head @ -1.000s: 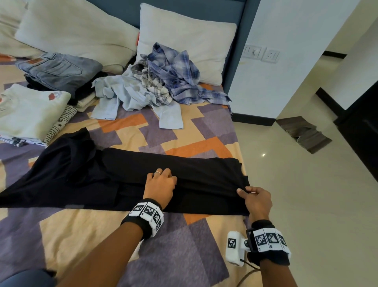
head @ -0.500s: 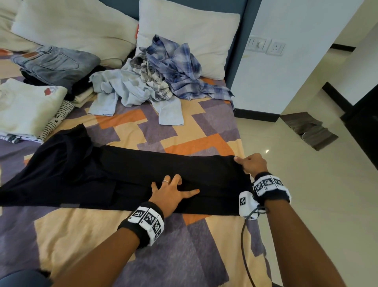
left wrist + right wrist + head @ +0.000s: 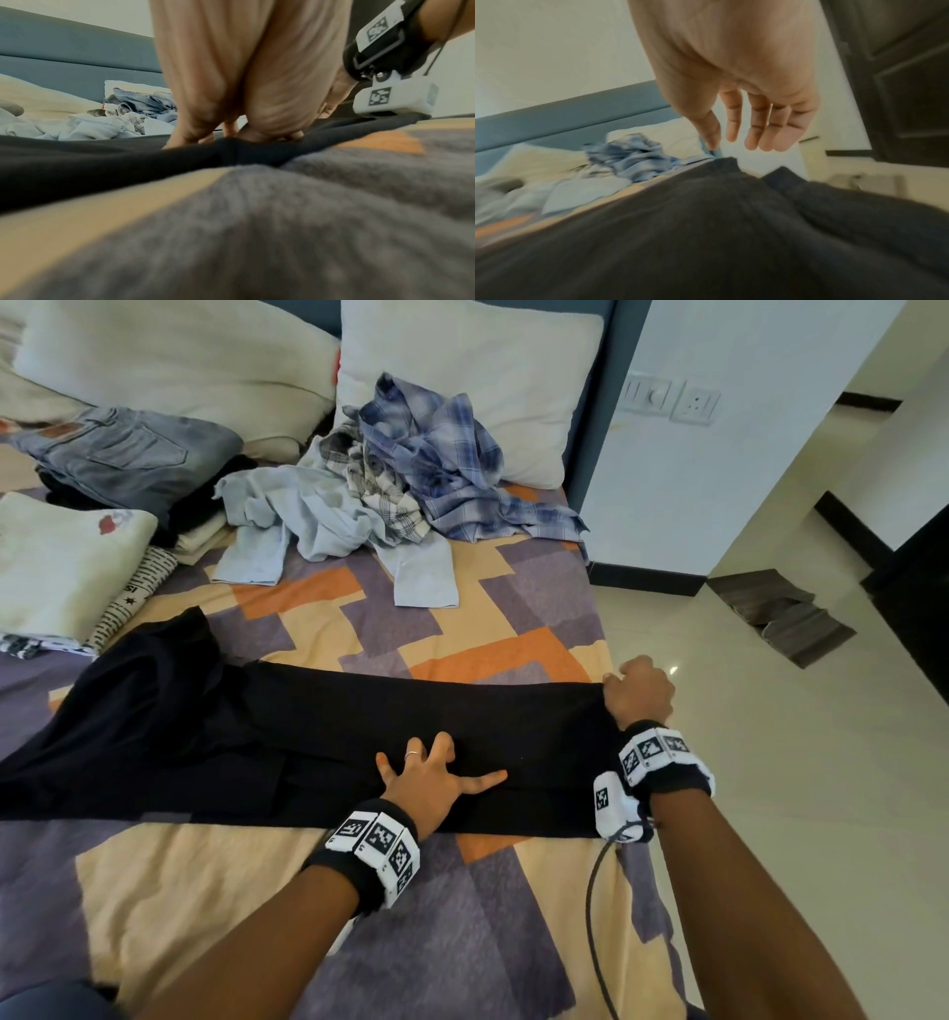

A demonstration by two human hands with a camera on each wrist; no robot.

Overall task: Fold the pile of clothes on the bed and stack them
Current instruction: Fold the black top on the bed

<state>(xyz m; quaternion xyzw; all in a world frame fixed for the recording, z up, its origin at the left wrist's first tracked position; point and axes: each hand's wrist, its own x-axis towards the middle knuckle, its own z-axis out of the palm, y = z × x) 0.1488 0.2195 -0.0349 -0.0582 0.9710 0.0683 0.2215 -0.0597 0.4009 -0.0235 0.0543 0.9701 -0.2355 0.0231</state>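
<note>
A black garment (image 3: pixel 308 737) lies stretched across the patterned bedspread (image 3: pixel 462 942), left to right. My left hand (image 3: pixel 436 778) presses flat on its near middle with the fingers spread. My right hand (image 3: pixel 639 693) is at the garment's far right corner by the bed's edge. In the right wrist view its fingers (image 3: pixel 757 130) hang loose just above the black cloth (image 3: pixel 706 233) and hold nothing. Unfolded shirts are piled near the pillow: a blue plaid one (image 3: pixel 436 449) and a pale blue one (image 3: pixel 308 521). Folded jeans (image 3: pixel 128 454) and a folded cream top (image 3: pixel 61 557) are stacked at the left.
Two pillows (image 3: pixel 488 367) lean on the blue headboard. The bed's right edge drops to a shiny tiled floor (image 3: pixel 770 814) with a grey mat (image 3: pixel 785 618). A white wall with sockets (image 3: pixel 693 403) stands past the bed's corner. A cable (image 3: pixel 595 916) hangs from my right wrist.
My right hand went from the garment's near right corner to its far right corner. My left hand, curled before, has spread flat on the cloth.
</note>
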